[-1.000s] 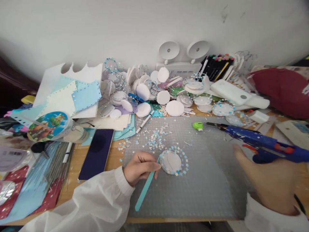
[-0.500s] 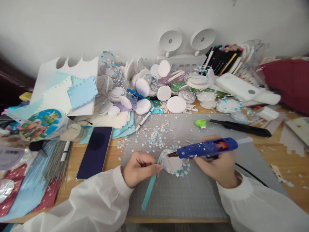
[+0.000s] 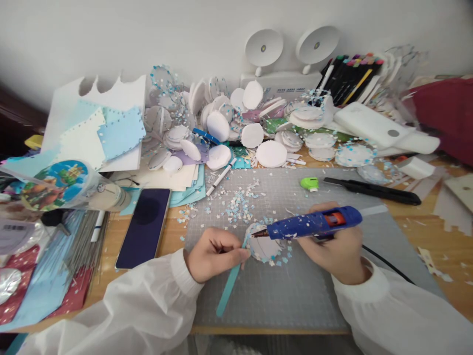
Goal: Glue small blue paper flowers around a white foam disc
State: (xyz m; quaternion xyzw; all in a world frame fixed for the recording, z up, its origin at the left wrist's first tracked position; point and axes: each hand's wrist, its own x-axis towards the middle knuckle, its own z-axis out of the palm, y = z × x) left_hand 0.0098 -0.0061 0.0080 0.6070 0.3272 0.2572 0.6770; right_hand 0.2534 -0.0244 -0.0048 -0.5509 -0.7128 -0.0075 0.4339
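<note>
My left hand (image 3: pixel 218 254) is closed, thumb and fingers pinching slim teal tweezers (image 3: pixel 228 292) whose rounded end points toward me. Their narrow tip reaches the left rim of a white disc (image 3: pixel 265 248) on the mat. Tiny blue and white paper flowers ring that disc on fine strands. A blue hot glue gun (image 3: pixel 305 227), speckled with white bits, is gripped in my right hand (image 3: pixel 334 251). Its nozzle hangs over the disc's upper left part, close to the tweezers' tip; whether it touches cannot be made out.
Loose paper flowers (image 3: pixel 240 202) lie scattered on the grey cutting mat (image 3: pixel 295 301). Beyond are a white pen (image 3: pixel 221 177), a green cap-like piece (image 3: pixel 309 184) and a black craft knife (image 3: pixel 373 191). White discs (image 3: pixel 271 154) pile along the wall. A phone (image 3: pixel 144 228) lies left.
The whole view has shifted slightly. Both hands keep nearly the same place, still holding the tweezers and the glue gun, with the nozzle a touch further left over the disc.
</note>
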